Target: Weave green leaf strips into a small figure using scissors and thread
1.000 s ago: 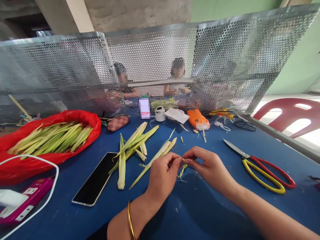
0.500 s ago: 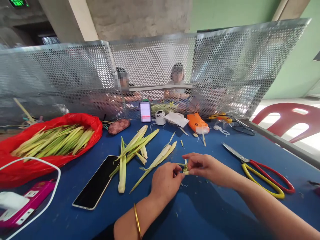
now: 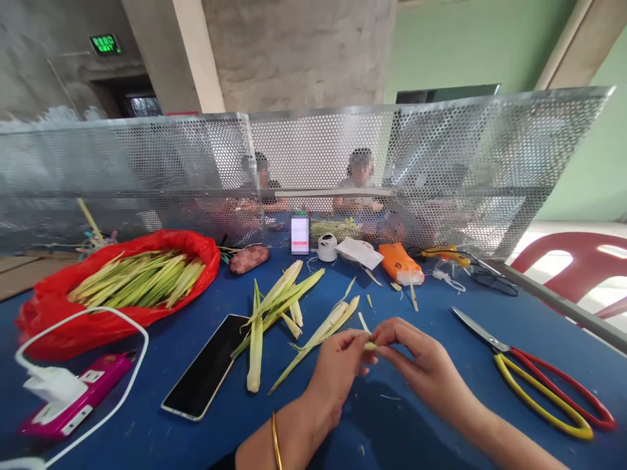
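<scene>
1. The leaf strip is a short, pale yellow-green sliver, flat and fibrous. It is held just above the blue worktop, near the middle of its near edge.
2. The left hand and right hand meet fingertip to fingertip. The fingers of each are pressed together, pinching one end of the strip. Both wrists come up from the near edge, and a thin gold bangle circles the left one.
3. Just beyond the left hand lie loose leaves, long, tapered and ribbed, fanned towards the far edge.
4. A glossy black phone lies flat to their left.
5. At the left edge, a crinkled red plastic bag holds a bundle of the same green blades.
6. A pink power strip with a white plug and looping cable sits at the near left corner.
7. Steel scissors with one red and one yellow loop handle lie towards the right edge.
8. A perforated metal screen stands along the far edge.
9. The green sign high on the wall is too blurred to read.
</scene>
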The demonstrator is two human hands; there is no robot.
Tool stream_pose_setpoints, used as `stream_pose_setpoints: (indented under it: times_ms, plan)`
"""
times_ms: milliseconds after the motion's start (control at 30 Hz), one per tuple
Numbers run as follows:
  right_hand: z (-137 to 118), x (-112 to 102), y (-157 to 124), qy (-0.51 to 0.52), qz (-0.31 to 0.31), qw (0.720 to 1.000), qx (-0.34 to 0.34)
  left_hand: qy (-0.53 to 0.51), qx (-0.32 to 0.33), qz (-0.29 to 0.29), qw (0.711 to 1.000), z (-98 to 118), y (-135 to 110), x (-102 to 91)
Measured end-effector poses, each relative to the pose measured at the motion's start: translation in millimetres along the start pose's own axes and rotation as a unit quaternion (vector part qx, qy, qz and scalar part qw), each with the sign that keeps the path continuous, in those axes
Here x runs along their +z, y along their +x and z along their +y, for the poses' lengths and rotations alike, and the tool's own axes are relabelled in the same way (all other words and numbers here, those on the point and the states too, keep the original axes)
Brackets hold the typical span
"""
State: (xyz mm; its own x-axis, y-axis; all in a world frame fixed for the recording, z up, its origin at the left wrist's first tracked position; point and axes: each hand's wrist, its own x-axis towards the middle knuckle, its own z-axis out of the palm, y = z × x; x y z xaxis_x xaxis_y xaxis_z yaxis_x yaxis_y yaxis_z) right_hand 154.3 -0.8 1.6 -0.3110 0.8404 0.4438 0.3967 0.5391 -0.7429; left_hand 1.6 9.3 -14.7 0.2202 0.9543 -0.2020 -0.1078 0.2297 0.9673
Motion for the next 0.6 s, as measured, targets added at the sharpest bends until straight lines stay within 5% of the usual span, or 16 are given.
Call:
stream_pose_setpoints:
  times_ms: [600]
  plan:
    - [-6.7, 5.2, -2.3, 0.060, 0.006, 0.997, -0.037, -0.042, 0.049, 0.028, 0.998, 5.2, -2.4, 0.5]
